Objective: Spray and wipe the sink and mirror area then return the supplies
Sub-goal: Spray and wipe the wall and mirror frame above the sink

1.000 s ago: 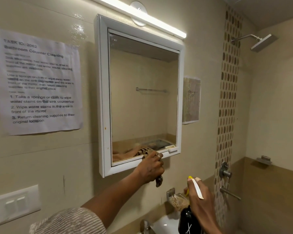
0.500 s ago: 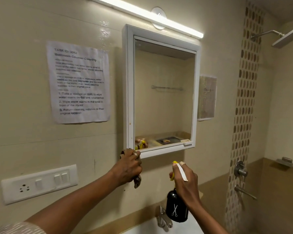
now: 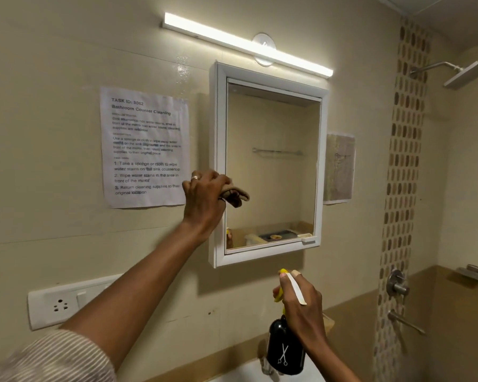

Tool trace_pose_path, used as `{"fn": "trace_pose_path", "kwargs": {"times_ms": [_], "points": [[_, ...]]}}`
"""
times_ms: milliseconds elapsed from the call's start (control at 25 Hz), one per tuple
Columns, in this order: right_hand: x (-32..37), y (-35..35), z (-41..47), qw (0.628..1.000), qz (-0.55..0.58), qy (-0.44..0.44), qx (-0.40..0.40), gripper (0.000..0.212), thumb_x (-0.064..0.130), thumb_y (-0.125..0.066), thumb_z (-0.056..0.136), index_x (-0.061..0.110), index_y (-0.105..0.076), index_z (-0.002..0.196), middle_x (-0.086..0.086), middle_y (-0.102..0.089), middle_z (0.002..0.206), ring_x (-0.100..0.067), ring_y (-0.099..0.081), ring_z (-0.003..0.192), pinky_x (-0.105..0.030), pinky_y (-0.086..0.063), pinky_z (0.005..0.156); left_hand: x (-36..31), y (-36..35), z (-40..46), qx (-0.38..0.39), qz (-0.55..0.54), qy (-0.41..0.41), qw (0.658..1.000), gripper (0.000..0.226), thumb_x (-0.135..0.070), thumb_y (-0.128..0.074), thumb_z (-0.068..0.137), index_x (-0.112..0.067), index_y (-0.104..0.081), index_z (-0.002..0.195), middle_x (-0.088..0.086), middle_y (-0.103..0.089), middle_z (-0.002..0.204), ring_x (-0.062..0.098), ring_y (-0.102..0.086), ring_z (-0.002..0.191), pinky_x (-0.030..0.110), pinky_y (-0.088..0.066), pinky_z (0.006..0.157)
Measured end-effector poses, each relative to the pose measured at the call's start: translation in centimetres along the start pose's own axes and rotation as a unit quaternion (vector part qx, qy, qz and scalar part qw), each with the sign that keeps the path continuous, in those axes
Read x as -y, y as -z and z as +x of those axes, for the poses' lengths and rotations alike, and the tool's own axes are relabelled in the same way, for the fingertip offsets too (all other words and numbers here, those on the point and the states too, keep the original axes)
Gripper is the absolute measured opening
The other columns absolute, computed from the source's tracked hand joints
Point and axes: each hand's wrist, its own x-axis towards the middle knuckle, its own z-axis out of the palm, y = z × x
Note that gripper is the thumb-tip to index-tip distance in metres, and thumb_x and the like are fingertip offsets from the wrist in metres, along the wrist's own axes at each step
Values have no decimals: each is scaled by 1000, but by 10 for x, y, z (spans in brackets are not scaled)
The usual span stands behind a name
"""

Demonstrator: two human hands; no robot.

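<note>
A white-framed mirror point(image 3: 273, 166) hangs on the beige tiled wall. My left hand point(image 3: 204, 194) is raised to the mirror's left frame edge and grips a bunched brown cloth point(image 3: 236, 194), which touches the glass near its left side. Below the mirror, my right hand point(image 3: 301, 307) holds a black spray bottle point(image 3: 283, 351) with a yellow trigger head and a white scissors mark, upright, nozzle toward the wall. Only a white sliver of the sink point(image 3: 249, 373) shows at the bottom edge, mostly hidden behind the bottle.
A printed task sheet point(image 3: 145, 147) is taped left of the mirror, a small paper point(image 3: 339, 168) to its right. A light bar point(image 3: 246, 45) runs above. A switch plate point(image 3: 58, 304) sits low left. Shower head point(image 3: 464, 74) and valves point(image 3: 396, 283) are at right.
My left hand with the cloth rose from the mirror's bottom frame up to the middle of its left edge. The view drew back and shifted left. The bottle stayed low in my right hand.
</note>
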Motion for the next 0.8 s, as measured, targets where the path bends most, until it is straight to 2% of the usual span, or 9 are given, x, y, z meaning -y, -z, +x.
{"fn": "trace_pose_path", "kwargs": {"times_ms": [120,240,400,560,640,680,760,800], "points": [[-2,11,-6,1000,14,-5,-19,41,32,-55,107,18,-65,70,0,-72,64,-5,-68,68,-12,-48,57,3,-31,-13,76,77,-6,994,32,-18,-69,79,-25,-64,110,2,-54,119,26,-49,112,38,-34,84],[-7,20,-9,999,26,-9,-18,40,35,-54,104,19,-64,69,3,-74,69,-3,-66,63,-12,-47,56,17,-56,-49,98,136,-28,985,38,-19,-71,77,-29,-63,113,-1,-51,124,26,-48,113,37,-35,81],[-7,14,-12,1000,13,-12,10,38,24,-56,107,17,-61,70,-1,-70,64,-7,-65,65,-17,-43,57,25,-75,-98,159,123,-11,979,44,-23,-74,73,-31,-64,115,-4,-53,124,26,-47,111,34,-32,78],[13,-7,-6,998,43,29,27,40,39,-51,100,10,-62,75,-7,-69,65,-17,-62,63,-18,-40,52,26,-88,-139,217,112,30,969,42,-23,-71,78,-31,-62,118,-5,-50,126,24,-45,115,35,-36,85],[24,-14,3,996,48,57,44,40,39,-50,100,9,-64,79,-9,-70,67,-19,-63,64,-27,-45,56,31,-94,-160,263,80,104,956,32,-17,-66,81,-27,-65,112,-4,-55,121,24,-49,115,36,-41,89],[30,-17,8,995,51,71,54,38,38,-50,101,10,-65,80,-9,-70,69,-19,-63,65,-32,-46,59,37,-92,-170,278,38,181,943,27,-10,-60,82,-23,-69,104,-2,-63,114,23,-56,111,37,-46,89],[40,-25,14,992,60,90,69,35,35,-51,102,11,-66,81,-8,-70,69,-18,-64,66,-32,-47,61,60,-82,-195,271,-84,354,891,27,-1,-51,83,-16,-74,81,-3,-75,84,13,-70,87,30,-57,76],[44,-30,14,990,69,98,74,34,34,-52,102,11,-67,83,-7,-70,69,-18,-65,66,-30,-47,61,74,-73,-209,270,-138,417,857,29,1,-49,85,-11,-74,74,-1,-75,75,13,-71,79,28,-57,71]]}}
